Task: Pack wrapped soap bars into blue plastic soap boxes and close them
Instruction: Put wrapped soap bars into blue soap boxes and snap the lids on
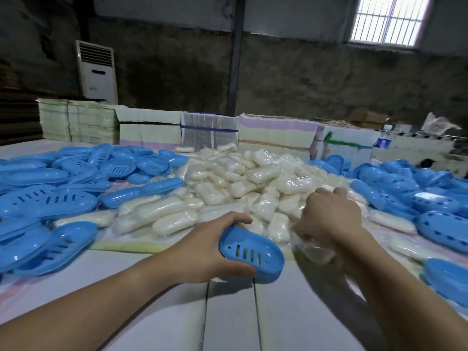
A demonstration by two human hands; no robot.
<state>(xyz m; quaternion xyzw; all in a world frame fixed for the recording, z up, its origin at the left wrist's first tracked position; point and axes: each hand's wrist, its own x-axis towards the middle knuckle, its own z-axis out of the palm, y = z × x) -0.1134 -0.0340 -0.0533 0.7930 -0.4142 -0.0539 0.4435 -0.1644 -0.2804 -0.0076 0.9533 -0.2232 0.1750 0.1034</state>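
Blue boxes [48, 198] lay heaped on the left of the bench [228, 312], some showing slotted bases, with stacked cartons [152, 127] behind them and a white cooler [97, 72] against the wall. The left hand [202, 249] gripped one slotted box half [253, 254], thumb under its near rim and fingers [240, 220] curled over the far rim, just above the bare boards. Behind it the soap pile [240, 183] filled the middle of the bench. The right hand [329, 214] reached into the pile's near edge, fingers curled downward into the wrapped bars; whether they pinched one I could not tell, as the hand's back hid them. More boxes [430, 198] crowded the right, near a bottle [383, 140].
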